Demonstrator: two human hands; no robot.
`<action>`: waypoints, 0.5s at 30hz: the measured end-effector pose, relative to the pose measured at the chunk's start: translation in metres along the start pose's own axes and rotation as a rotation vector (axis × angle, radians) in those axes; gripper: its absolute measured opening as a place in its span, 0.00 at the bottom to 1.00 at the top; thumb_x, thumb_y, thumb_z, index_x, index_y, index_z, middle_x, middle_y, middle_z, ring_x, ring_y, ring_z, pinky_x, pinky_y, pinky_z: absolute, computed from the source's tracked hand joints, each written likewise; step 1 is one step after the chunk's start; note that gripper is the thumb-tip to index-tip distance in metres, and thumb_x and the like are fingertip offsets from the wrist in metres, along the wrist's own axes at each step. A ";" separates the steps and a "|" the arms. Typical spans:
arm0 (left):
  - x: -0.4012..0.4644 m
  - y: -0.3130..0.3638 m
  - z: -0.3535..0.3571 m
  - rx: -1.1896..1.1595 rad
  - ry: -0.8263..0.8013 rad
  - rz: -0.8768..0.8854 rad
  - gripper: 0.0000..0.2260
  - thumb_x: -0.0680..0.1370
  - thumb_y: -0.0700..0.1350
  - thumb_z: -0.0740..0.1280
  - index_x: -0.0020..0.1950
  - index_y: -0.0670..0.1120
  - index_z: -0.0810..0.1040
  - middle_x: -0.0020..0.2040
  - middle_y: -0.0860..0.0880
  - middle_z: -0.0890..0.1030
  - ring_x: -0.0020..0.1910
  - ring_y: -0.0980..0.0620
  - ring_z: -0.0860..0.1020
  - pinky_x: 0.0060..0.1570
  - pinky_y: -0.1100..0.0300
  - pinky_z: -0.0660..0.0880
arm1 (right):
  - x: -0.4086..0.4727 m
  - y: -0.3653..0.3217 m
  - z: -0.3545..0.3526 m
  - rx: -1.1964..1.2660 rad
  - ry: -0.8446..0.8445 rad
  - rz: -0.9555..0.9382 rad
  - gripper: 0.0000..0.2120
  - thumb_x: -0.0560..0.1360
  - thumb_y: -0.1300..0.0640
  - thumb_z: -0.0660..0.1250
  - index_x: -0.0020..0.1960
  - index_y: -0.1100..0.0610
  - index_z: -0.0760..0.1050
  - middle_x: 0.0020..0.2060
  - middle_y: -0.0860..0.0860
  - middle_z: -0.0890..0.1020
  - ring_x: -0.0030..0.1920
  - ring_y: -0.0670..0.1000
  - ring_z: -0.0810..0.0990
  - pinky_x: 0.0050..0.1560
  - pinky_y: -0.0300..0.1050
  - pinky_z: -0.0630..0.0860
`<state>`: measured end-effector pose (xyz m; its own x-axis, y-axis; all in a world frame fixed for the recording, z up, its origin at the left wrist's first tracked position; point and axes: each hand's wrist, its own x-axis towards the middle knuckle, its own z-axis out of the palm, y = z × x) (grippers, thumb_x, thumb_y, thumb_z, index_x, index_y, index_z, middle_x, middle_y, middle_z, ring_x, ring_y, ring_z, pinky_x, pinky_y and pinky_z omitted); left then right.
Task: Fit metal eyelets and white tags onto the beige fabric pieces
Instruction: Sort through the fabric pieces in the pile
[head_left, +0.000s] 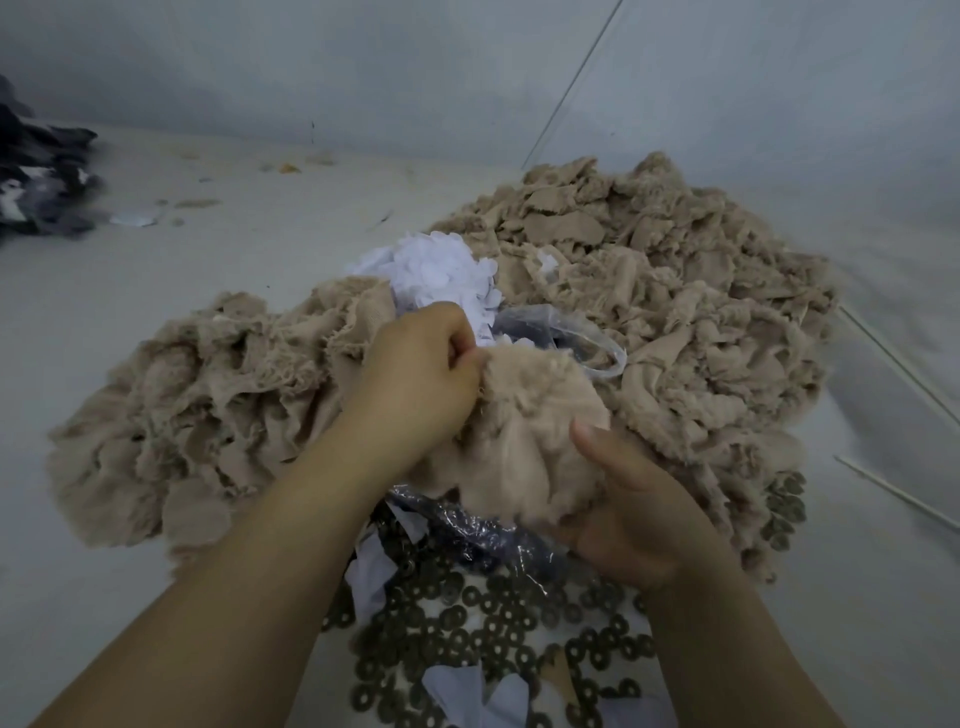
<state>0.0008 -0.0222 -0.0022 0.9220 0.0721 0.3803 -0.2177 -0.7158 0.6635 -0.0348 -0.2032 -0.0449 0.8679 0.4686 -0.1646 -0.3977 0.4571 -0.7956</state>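
1. We worked seated at a pale surface (156, 322) with stock spread around us: a loose fabric heap (665, 291) at right, a gathered fabric row (208, 395) at left, white tags (441, 270) piled between them, and dark metal eyelets (483, 634) scattered nearest us.
2. Our right hand (639, 525) cupped a bunch (535, 431) of beige pieces from below, thumb laid up against its side, fingers curled round it.
3. Our left hand (415, 379) was closed at the bunch's upper left edge, fingertips pinching the fabric there. Whether an eyelet or tag sat inside that pinch, we could not tell.
4. Judged step: adding or seating one piece on the held bunch; the bunch looked thick, so a fair number seemed done, while the right heap remained large.
5. A clear plastic bag (582, 338) lay just behind the bunch, and crumpled plastic (467, 525) under it, over the eyelets.
6. Next move, as we judged it: free the left hand, pick one eyelet or tag from the nearby piles, and align it with the piece held. Frayed edges could snag; small rings called for a fingertip pick.
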 end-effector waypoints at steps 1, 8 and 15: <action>0.000 0.000 0.001 0.004 -0.007 -0.035 0.11 0.77 0.43 0.70 0.36 0.48 0.73 0.28 0.53 0.73 0.30 0.55 0.73 0.31 0.59 0.65 | 0.001 0.000 0.000 0.058 0.010 -0.030 0.31 0.65 0.47 0.78 0.65 0.59 0.79 0.67 0.67 0.74 0.66 0.64 0.75 0.72 0.64 0.65; -0.006 -0.003 -0.001 -0.056 -0.012 -0.225 0.07 0.77 0.41 0.67 0.39 0.44 0.75 0.32 0.50 0.76 0.30 0.55 0.72 0.25 0.64 0.63 | 0.009 0.009 0.014 0.292 -0.100 -0.126 0.41 0.73 0.38 0.68 0.74 0.64 0.65 0.71 0.63 0.72 0.72 0.61 0.70 0.74 0.58 0.64; -0.027 -0.004 -0.001 0.032 -0.023 0.013 0.06 0.79 0.49 0.64 0.45 0.49 0.72 0.39 0.51 0.74 0.34 0.60 0.72 0.30 0.68 0.66 | 0.013 0.024 0.018 0.101 0.152 -0.152 0.18 0.77 0.54 0.66 0.62 0.64 0.79 0.59 0.63 0.82 0.61 0.61 0.81 0.64 0.61 0.75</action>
<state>-0.0235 -0.0208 -0.0148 0.9264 0.0470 0.3736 -0.2197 -0.7382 0.6378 -0.0386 -0.1730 -0.0557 0.9519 0.2731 -0.1389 -0.2799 0.5909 -0.7567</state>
